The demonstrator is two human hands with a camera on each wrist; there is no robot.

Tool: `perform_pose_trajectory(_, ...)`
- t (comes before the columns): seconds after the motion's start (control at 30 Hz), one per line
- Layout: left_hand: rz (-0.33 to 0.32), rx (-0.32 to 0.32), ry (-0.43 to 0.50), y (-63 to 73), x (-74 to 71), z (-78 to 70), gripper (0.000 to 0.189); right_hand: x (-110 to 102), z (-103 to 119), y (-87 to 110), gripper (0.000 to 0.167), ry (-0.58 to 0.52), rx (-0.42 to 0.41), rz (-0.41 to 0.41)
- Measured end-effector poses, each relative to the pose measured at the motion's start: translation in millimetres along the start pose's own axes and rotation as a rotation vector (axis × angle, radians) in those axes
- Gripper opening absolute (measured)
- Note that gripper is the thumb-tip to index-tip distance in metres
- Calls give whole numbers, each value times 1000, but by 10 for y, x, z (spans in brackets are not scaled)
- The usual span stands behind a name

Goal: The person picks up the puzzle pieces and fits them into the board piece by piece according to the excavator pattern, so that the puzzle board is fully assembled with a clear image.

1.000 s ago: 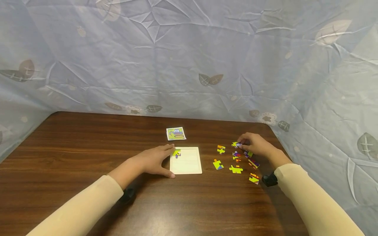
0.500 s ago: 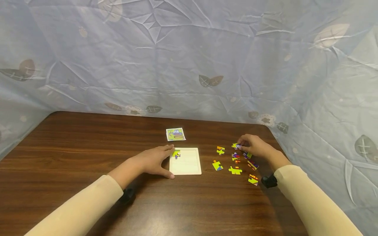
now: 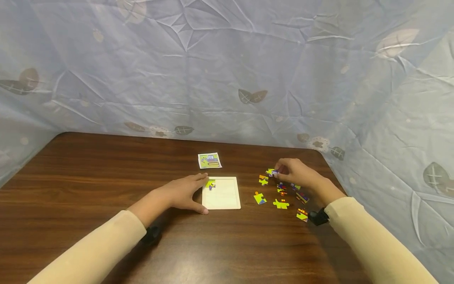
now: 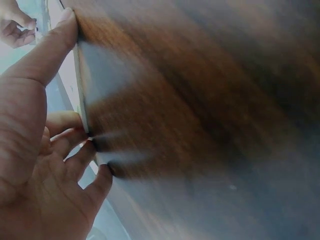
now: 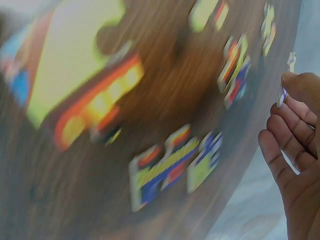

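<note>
My left hand (image 3: 181, 193) lies at the left side of a pale square puzzle tray (image 3: 223, 197), thumb near its front corner and fingers toward its back corner. In the left wrist view the fingertips touch the tray's edge. One green jigsaw piece (image 3: 211, 184) sits in the tray's back left corner. My right hand (image 3: 297, 173) pinches a green and blue jigsaw piece (image 3: 271, 172) between thumb and fingers, above the back of the loose pieces. That piece (image 5: 291, 62) appears nearly edge-on in the right wrist view.
Several loose jigsaw pieces (image 3: 281, 204) are scattered on the brown wooden table (image 3: 227, 244) right of the tray. Behind the tray lies a small picture card (image 3: 209, 160) of a digger-like vehicle. A patterned grey-blue cloth (image 3: 213, 79) hangs behind the table and along its right side.
My right hand has picked up the green and blue jigsaw piece and carried it left, toward the tray. The left hand stays at the tray's edge.
</note>
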State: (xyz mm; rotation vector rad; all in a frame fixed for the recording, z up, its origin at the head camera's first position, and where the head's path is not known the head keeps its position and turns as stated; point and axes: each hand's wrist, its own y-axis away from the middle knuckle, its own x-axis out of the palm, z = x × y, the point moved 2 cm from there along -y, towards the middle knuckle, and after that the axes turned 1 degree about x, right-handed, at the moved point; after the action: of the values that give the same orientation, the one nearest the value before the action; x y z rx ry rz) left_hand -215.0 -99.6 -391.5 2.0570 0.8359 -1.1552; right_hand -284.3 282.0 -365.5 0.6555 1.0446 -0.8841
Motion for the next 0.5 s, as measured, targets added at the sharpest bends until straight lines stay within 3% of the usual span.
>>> perform_pose_trajectory(0.5, -9, -5, -4, -21, -14, -6, 109, 238, 845, -235, 17, -11, -237, 56)
